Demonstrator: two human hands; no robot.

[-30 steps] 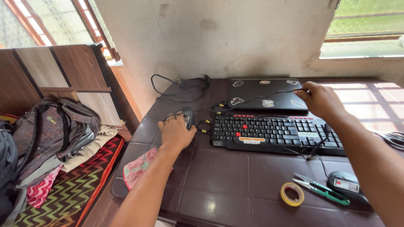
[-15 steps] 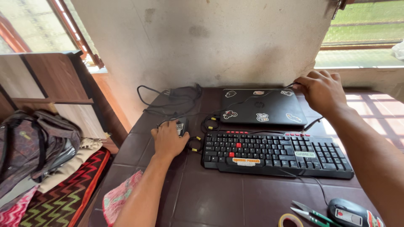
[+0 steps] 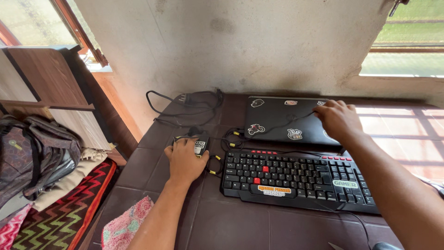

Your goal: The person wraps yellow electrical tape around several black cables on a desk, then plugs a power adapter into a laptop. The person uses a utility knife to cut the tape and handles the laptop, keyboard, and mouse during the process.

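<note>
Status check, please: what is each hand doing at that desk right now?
Left hand cupped over small black power brick, fingers closed on it. Right hand flat on closed black stickered laptop. Black keyboard with red keys between; cables loose around.

Keyboard [image 3: 296, 178] as landmark, on table [image 3: 240, 222]. Behind it: closed laptop [image 3: 289, 121], right hand [image 3: 338, 120] on its lid. Left of it: left hand [image 3: 184, 159] over power adapter [image 3: 198, 143]. Far behind-left: coiled cable [image 3: 194, 103]. Further left, off table: backpack [image 3: 34, 153].
</note>
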